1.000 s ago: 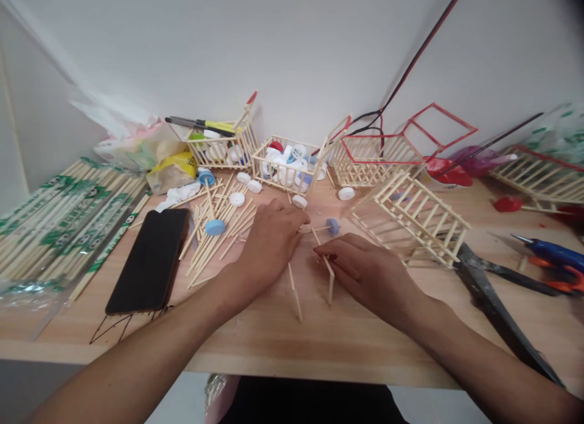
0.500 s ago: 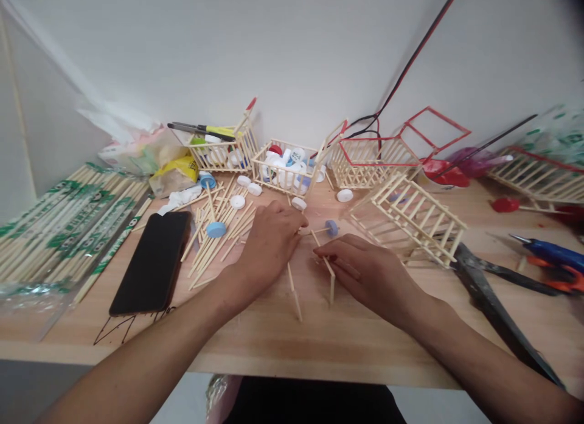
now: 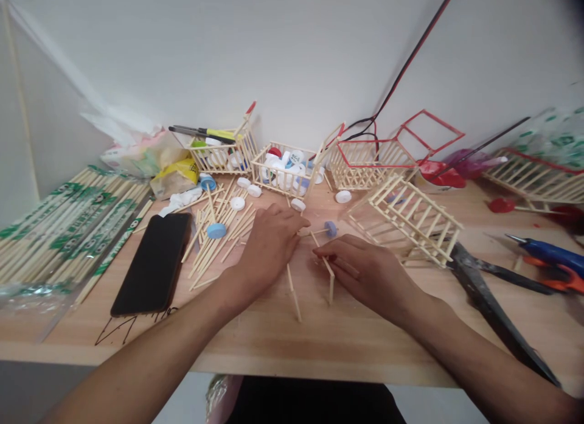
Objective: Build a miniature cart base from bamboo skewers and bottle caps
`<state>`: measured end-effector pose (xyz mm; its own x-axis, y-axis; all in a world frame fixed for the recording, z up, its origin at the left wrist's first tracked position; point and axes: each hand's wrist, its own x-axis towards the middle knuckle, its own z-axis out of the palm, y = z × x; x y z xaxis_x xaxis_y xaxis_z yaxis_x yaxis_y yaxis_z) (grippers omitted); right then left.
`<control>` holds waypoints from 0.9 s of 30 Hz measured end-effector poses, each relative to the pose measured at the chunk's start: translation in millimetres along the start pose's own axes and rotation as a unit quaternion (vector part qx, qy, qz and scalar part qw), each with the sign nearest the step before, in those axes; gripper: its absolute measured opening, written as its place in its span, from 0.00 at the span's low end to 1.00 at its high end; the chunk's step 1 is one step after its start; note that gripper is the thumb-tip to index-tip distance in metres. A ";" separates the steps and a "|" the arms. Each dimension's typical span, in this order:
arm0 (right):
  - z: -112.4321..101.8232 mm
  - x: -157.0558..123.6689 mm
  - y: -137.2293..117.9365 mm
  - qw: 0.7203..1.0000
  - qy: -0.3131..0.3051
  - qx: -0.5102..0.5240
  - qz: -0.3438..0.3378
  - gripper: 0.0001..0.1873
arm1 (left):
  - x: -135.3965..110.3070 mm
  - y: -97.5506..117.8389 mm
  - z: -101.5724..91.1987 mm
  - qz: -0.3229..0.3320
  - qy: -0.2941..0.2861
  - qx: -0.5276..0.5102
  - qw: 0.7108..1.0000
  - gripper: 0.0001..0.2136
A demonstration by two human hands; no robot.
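Both hands are at a small frame of thin wooden sticks (image 3: 328, 264) low over the middle of the desk. My left hand (image 3: 272, 236) is closed at its left side, fingers bent over the sticks and fingertips partly hidden. From the right, my right hand (image 3: 367, 264) pinches the bent stick piece between thumb and fingers. Behind the right fingertips, a blue bottle cap (image 3: 331, 229) stands on edge at the end of a cross stick. Two stick ends point toward the desk's front edge.
Loose sticks (image 3: 228, 241), another blue cap (image 3: 216, 230) and a phone (image 3: 152, 263) lie left, beside packaged chopsticks (image 3: 68, 229). Small stick carts (image 3: 292, 177) line the wall, one full of caps. A tipped stick basket (image 3: 410, 217), pliers (image 3: 483, 302) and glue gun (image 3: 547, 253) sit right.
The view has shifted very slightly. Both hands keep nearly the same grip and place on the stick frame.
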<state>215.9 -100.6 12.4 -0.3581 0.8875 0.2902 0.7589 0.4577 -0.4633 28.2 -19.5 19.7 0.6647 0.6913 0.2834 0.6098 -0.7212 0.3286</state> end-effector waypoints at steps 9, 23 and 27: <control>-0.6 -0.3 2.1 1.000 0.011 0.004 -0.001 0.11 | 2.4 -0.4 2.0 0.011 0.008 -0.028 1.000 0.11; -0.2 0.4 0.3 1.000 0.010 0.012 0.007 0.12 | 2.2 1.8 2.6 0.040 0.003 -0.021 0.999 0.10; -0.3 -0.1 0.9 1.000 0.013 0.009 0.005 0.11 | 2.4 2.4 2.6 0.038 0.001 -0.023 0.999 0.09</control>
<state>216.8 -100.3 12.2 -0.3350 0.8908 0.3071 0.7521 0.4491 -0.4823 32.4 -19.7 18.8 0.7078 0.6346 0.3104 0.5366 -0.7687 0.3480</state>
